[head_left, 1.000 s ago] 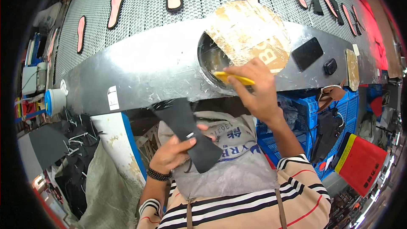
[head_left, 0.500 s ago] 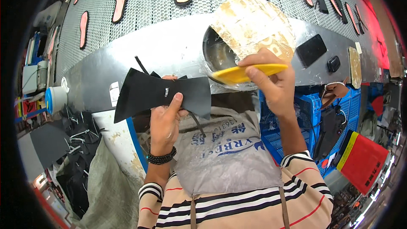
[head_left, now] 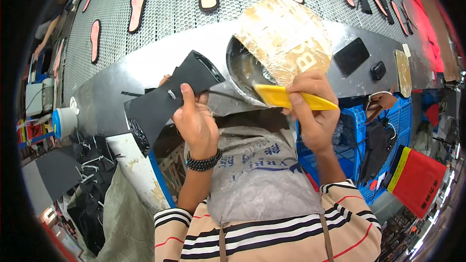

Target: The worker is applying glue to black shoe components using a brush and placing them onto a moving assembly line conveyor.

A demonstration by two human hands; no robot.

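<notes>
My left hand [head_left: 198,125] is closed on a black shoe upper piece [head_left: 170,92], thumb on top near a small pale mark. Both flared ends of the piece carry a glossy, wet-looking band along the edge, and thin black straps hang from it. In my right hand [head_left: 314,106] is a yellow-handled brush [head_left: 281,98], its pale tip pointing left, close to the rim of a dark round bowl [head_left: 234,63]. A wrapped cardboard disc [head_left: 286,39] covers much of that bowl, leaving its left side uncovered, with translucent stuff inside.
Beyond the metal ledge [head_left: 145,63], pink insoles [head_left: 138,7] with black edges lie on a mesh conveyor [head_left: 170,0]. A black phone [head_left: 352,56] and a small black case [head_left: 377,71] rest right of the bowl. Blue crates [head_left: 349,140] stand at right, black pieces [head_left: 90,179] at left.
The black upper piece has tilted, its right end rising, and its glossy edges now show. My right hand has lowered slightly, turning the brush so its tip points up-left.
</notes>
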